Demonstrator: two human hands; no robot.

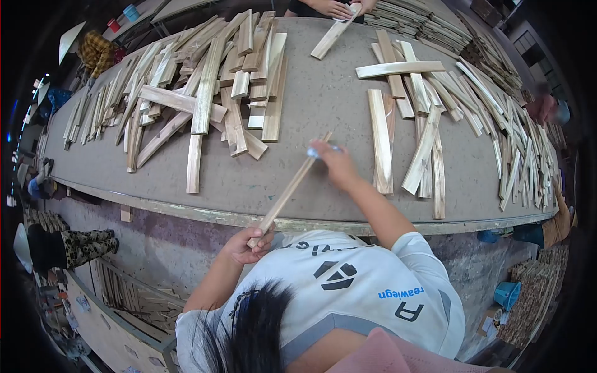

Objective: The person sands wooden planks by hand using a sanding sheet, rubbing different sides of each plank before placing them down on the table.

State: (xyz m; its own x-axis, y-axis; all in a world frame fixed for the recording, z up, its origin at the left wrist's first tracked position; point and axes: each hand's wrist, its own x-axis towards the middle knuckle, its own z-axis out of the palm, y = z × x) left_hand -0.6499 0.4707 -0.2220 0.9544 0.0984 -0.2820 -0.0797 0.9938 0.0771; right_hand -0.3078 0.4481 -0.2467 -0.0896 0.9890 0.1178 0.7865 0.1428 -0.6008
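A narrow wooden strip (289, 186) slants across the front of the table in front of my body. My left hand (247, 244) is closed around its near end, close to the table's edge. Toward the far end, my right hand (336, 163) pinches a small white-and-blue piece (316, 151) against the strip. That piece is slightly blurred, and I cannot tell whether it is cloth or paper. Left of the strip lies a heap of wooden slats (205, 81). More loose slats (379, 140) rest to the right of my right hand.
The grey table (298, 93) spans the view, its worn front edge (205, 214) near my body. Across it, another person's hands (339, 9) hold a slat (333, 37). Many thin slats (522, 155) lie at the right end. Other people stand around the sides.
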